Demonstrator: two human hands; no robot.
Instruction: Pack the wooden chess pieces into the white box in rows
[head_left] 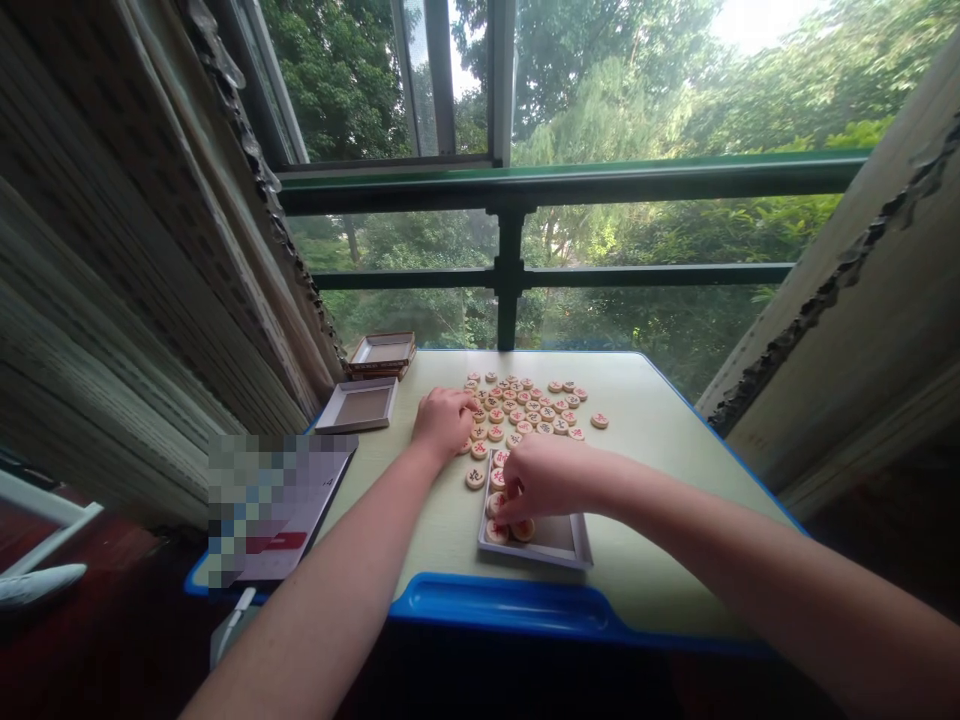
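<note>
**Round wooden discs [545,405] spread just beyond a shallow box [536,560]**

From where I stand, a wide window looks onto green trees, a dark green railing [510,255] crossing it and a curtain hanging at either side. Below it stands a pale worktop [652,415] edged in blue, with a long blue recess [510,598] along its near side. A flat, partly blurred item [300,520] takes up the left edge; beyond it lie a shallow tray [357,404] and a stack of trays [382,350] in the far left corner.

The shallow box sits near the middle, close to the recess. An arm covers part of it, so I cannot tell its long axis. The main spread of discs lies directly beyond its far side; a dark-marked disc [475,478] rests just outside its left wall. The widest room for moving is to the right, past a red-marked disc [599,420].

The left hand [444,420], nearer the spread, curls over its left fringe; whether it grips a disc I cannot tell. The right hand [544,480] is above the box, fingers pointing down at discs lined along the left wall, seemingly touching one; its grip is unclear.
</note>
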